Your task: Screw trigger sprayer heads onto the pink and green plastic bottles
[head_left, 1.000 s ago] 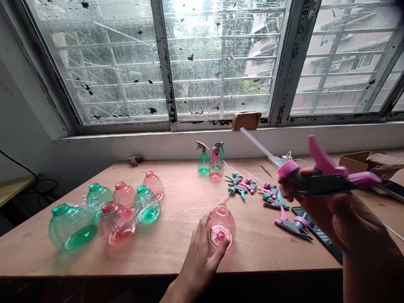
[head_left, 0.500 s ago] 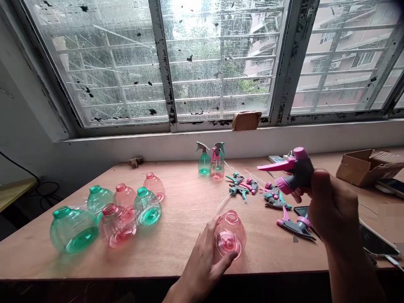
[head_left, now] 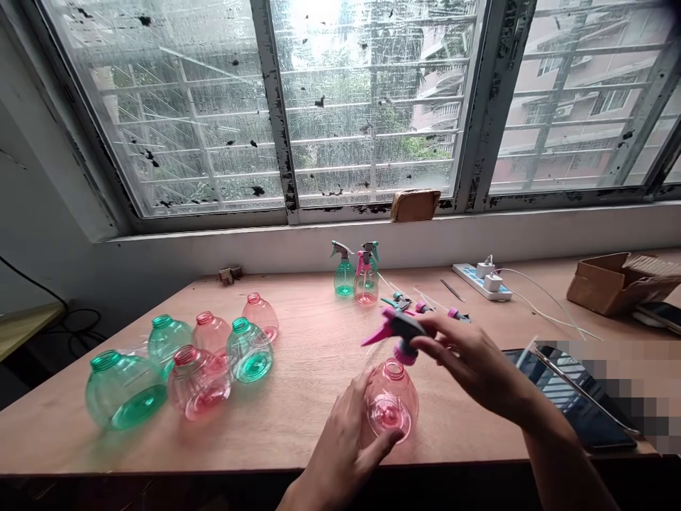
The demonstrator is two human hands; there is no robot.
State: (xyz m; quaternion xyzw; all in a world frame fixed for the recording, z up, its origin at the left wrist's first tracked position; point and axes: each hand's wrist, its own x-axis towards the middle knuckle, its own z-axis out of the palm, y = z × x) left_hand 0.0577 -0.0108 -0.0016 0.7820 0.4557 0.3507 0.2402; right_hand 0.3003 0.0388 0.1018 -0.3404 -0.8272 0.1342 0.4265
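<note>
Left hand point(head_left: 345, 429) cups near pink bottle point(head_left: 392, 399); right hand point(head_left: 479, 362) pinches sprayer head point(head_left: 408, 326) above mouth point(head_left: 394, 368). Likely fitting step; needs collar point(head_left: 405, 353) squared up.

We find the widest open room on the surface point(head_left: 311, 369) in the middle of the frame, between the cluster of bottles point(head_left: 199, 383) at left and our left hand point(head_left: 345, 433). That lane runs from the near edge up toward the three standing sprayers point(head_left: 365, 284) at upper centre, which block it there. At lower centre, our left hand bars the left side of the pink bottle point(head_left: 391, 411), while our right hand point(head_left: 473, 362) and its spray head point(head_left: 407, 332) crowd the space over the mouth. Below our right forearm, we see a bare pocket beside the bottle, bounded by a dark tablet point(head_left: 574, 404) at lower right. Loose spray heads point(head_left: 424, 307), a power strip point(head_left: 479, 282) and its cord point(head_left: 553, 312) obstruct the far right.
</note>
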